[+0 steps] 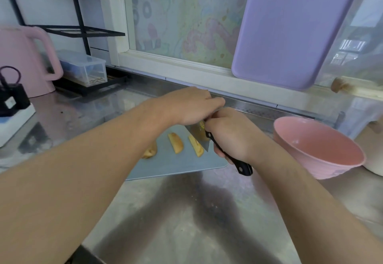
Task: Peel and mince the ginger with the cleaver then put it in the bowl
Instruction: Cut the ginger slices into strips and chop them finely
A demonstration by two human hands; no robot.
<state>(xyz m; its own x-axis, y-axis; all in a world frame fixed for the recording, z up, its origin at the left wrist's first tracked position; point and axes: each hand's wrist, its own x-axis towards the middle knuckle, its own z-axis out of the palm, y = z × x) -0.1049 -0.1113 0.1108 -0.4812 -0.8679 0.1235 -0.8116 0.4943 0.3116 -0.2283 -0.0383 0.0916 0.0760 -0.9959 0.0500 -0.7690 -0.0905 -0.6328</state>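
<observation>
My right hand [232, 135] grips the cleaver [202, 139] by its black handle, blade down over the grey cutting board [176, 164]. My left hand [192, 106] holds a piece of ginger [201, 124] against the blade's far side; most of that piece is hidden by both hands. Three strips of cut-off ginger peel lie on the board: one [175, 142] in the middle, one [195, 145] beside the blade, one [149, 152] partly under my left forearm. The pink bowl [317, 149] stands to the right of the board, nothing in it.
The steel counter [186, 212] carries a pink kettle [24, 60] and a clear plastic box [83, 68] at the back left. A black wire rack [78, 29] stands behind them. A purple board [290, 29] leans on the window. A white pot [373, 160] sits behind the bowl.
</observation>
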